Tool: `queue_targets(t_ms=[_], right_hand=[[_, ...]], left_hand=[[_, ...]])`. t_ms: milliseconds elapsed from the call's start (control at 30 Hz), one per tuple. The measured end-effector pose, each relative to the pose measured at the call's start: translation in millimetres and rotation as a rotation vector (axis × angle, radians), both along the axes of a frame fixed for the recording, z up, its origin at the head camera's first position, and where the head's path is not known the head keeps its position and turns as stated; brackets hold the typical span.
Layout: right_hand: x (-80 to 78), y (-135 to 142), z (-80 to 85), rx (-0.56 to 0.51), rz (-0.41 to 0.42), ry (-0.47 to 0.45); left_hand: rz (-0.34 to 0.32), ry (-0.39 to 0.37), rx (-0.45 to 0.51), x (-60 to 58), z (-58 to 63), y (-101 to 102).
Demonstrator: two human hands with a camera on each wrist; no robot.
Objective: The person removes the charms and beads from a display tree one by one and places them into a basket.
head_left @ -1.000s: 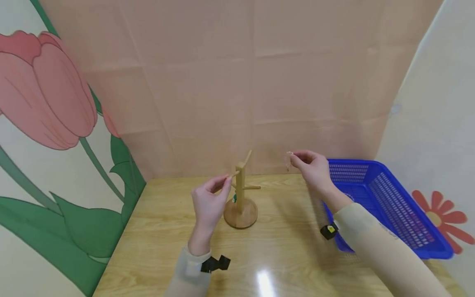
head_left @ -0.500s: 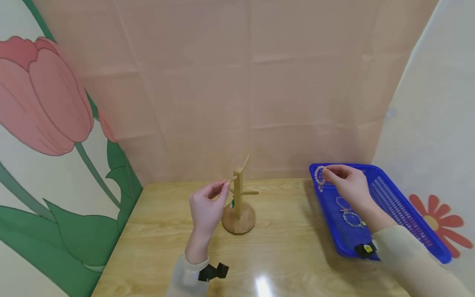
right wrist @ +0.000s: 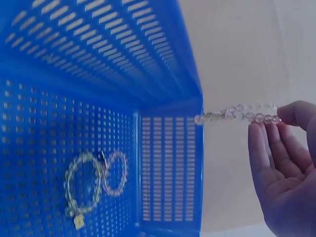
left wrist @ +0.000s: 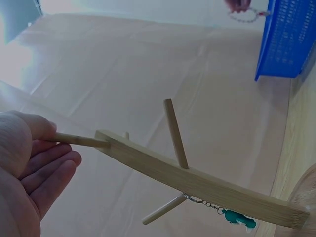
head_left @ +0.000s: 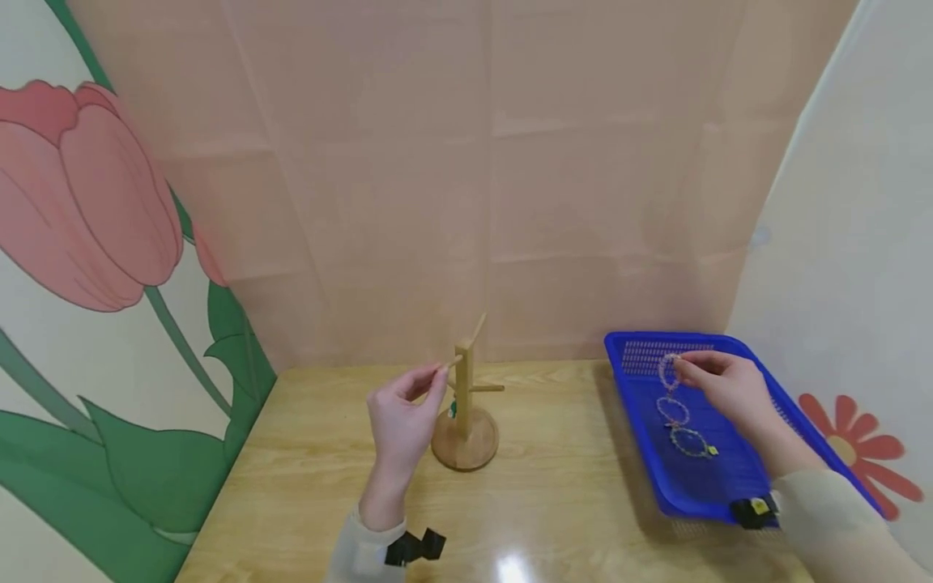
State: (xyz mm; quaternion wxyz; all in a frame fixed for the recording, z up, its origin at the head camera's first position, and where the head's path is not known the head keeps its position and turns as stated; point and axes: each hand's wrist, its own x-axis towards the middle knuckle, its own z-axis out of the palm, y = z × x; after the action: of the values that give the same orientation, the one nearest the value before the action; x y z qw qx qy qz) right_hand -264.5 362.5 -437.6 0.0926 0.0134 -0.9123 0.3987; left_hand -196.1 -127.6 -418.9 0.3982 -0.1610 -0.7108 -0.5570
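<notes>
Two bare hands work over a wood-grain table (head_left: 554,486), well apart from each other. The left hand (head_left: 401,417), at nine o'clock of the wooden stand (head_left: 464,405), pinches the tip of an upper peg (left wrist: 79,140) between thumb and finger. The stand's post (left wrist: 222,192) rises upright from a round base (head_left: 465,453); a second peg (head_left: 479,326) slants toward one o'clock and a third peg (head_left: 488,388) points toward three. On a lower peg (left wrist: 163,211) at nine o'clock hangs a key ring (left wrist: 195,200), close against the post, its short chain (left wrist: 211,206) ending in a teal charm (left wrist: 239,218). The right hand (head_left: 729,397), at three o'clock of the stand, pinches a clear, pinkish beaded bracelet (right wrist: 259,117) by its edge; the loop hangs from thumb and fingertips at the far end of a blue basket (head_left: 722,478), and whether it touches the rim (head_left: 666,334) cannot be told. Down on the basket's mesh floor (right wrist: 49,133) lie a pink bracelet (right wrist: 114,192) and, just beside it at five o'clock in the head view, a greenish bracelet (right wrist: 67,190) with a yellow tag (right wrist: 79,220). A peach cloth (head_left: 452,202) stands at twelve o'clock beyond the table, a painted tulip (head_left: 124,202) shows at ten and a red flower (head_left: 845,449) at four.
</notes>
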Motion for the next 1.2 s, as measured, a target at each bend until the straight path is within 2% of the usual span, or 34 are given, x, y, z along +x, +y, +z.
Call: queue_targets(t_ms=[333,633,967,1100,1200], right_hand=[[4.4,10.9,-4.3,0.110,0.140,-0.064],[9.0,23.3,1.4,0.161,0.203,-0.156],[10.4,34.2,22.7,0.179,0.249,-0.195],[11.2,33.2,21.4,0.189,0.289,-0.203],[11.8,30.4,15.2,0.152,0.341,-0.222]], left_hand=[[0.012,-0.017,0.002,3.0,-1.2,-1.7],[0.010,0.014,-0.011,0.8,-1.2,-2.3],[0.002,0.018,-0.024,-7.2,7.8,1.9],[-0.001,0.032,-0.023,-5.8,7.5,0.4],[0.003,0.032,-0.031,-3.3,4.5,-2.2]])
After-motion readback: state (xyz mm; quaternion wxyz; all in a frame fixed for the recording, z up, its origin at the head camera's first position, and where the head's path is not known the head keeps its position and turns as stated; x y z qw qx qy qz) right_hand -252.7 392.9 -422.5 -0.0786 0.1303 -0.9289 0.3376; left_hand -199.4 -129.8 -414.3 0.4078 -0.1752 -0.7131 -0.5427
